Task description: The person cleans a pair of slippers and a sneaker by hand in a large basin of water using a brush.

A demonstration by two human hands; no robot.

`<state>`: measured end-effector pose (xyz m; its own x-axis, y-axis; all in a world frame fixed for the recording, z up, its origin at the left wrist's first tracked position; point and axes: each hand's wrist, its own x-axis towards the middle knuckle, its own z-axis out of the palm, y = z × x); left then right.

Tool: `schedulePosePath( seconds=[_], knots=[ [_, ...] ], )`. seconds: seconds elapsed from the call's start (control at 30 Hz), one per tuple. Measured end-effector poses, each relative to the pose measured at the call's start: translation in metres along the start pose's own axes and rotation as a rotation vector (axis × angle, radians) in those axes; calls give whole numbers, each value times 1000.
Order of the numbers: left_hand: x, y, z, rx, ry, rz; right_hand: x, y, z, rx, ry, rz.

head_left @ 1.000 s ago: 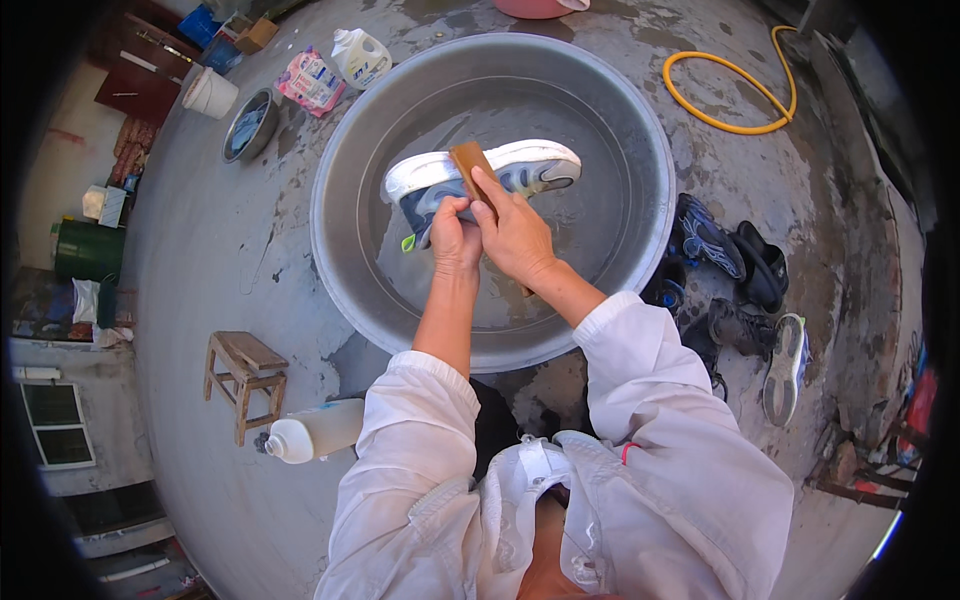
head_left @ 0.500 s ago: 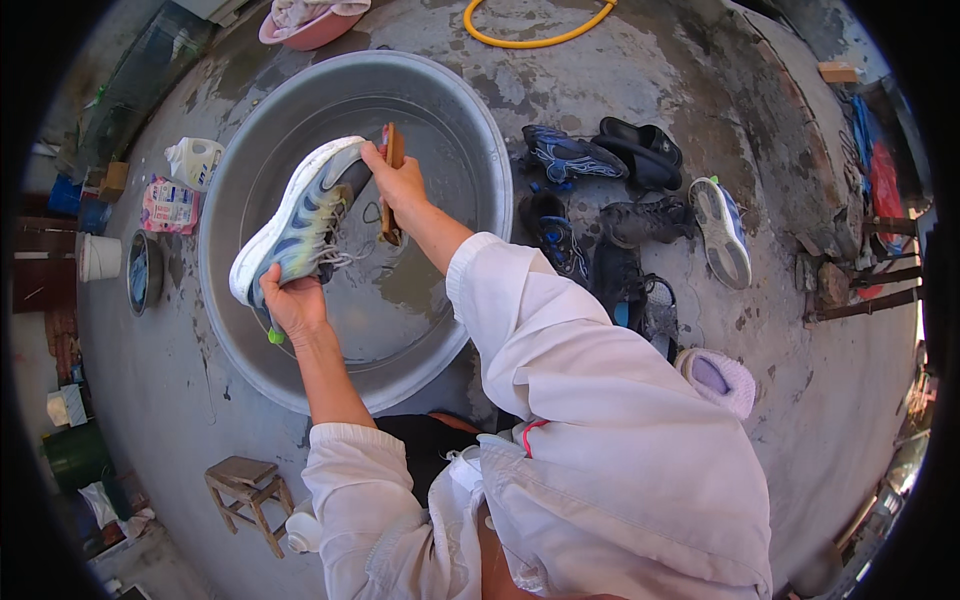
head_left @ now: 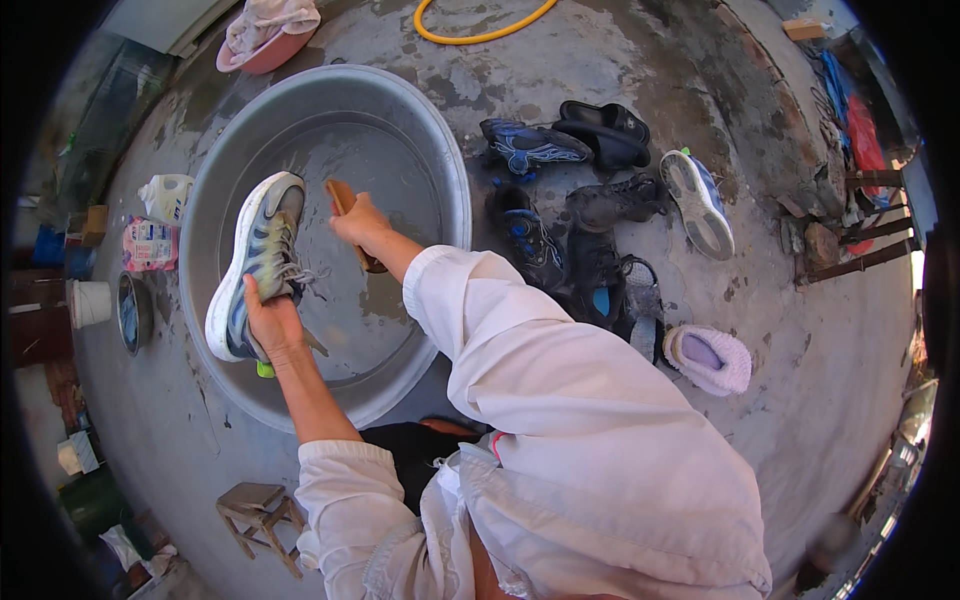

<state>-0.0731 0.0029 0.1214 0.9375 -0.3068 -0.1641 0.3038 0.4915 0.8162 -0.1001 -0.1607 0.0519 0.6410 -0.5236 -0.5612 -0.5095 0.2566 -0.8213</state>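
Observation:
Over a large grey metal basin (head_left: pixel 455 150), my left hand (head_left: pixel 273 322) is closed on a grey-blue sneaker (head_left: pixel 268 240) with a thick white sole and loose laces. The sneaker stands tilted, its toe away from me and its green heel tab near my left wrist. My right hand (head_left: pixel 362 225) is closed round a long brown brush (head_left: pixel 341 196), apart from the shoe; its bristles are hidden. Shallow cloudy water (head_left: pixel 375 325) lies in the bottom of the basin.
Right of the basin lie several dark shoes (head_left: pixel 610 205), black slides (head_left: pixel 605 135), a second sneaker (head_left: pixel 698 205) sole up and a lilac slipper (head_left: pixel 708 358). A white jug (head_left: pixel 166 197) and pink bag (head_left: pixel 150 245) stand left. Nearby are a wooden stool (head_left: pixel 255 510) and yellow hose (head_left: pixel 480 40).
My right hand has let go of the sneaker's toe and drawn away to the right with the brush. The sneaker, in my left hand, is turned more upright. The view has shifted.

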Motion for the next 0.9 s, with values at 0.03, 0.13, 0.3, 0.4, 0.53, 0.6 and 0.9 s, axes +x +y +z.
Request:
schedulePosePath(
  seconds=[0.03, 0.13, 0.3, 0.4, 0.53, 0.6, 0.9],
  knots=[
    [0, -1, -6, -11, -2, 23, -4, 1, -4, -94, 10, 142],
    [-5, 3, -10, 65, 125, -5, 5, 23, -14, -375, -13, 183],
    [-15, 0, 3, 138, 160, 99, 27, 67, -15, -578, 139, 231],
    [-17, 3, -1, 139, 127, 97, 26, 80, -3, -1025, -205, 235],
    [-10, 2, -15, 162, 134, 56, 55, 95, 3, -815, -520, 178],
    [-5, -2, -24, 176, 161, 25, 55, 94, 9, -535, -27, -113],
    [29, -20, -42, 280, 246, -46, 29, -20, 58, 178, -195, -339]
  ],
)
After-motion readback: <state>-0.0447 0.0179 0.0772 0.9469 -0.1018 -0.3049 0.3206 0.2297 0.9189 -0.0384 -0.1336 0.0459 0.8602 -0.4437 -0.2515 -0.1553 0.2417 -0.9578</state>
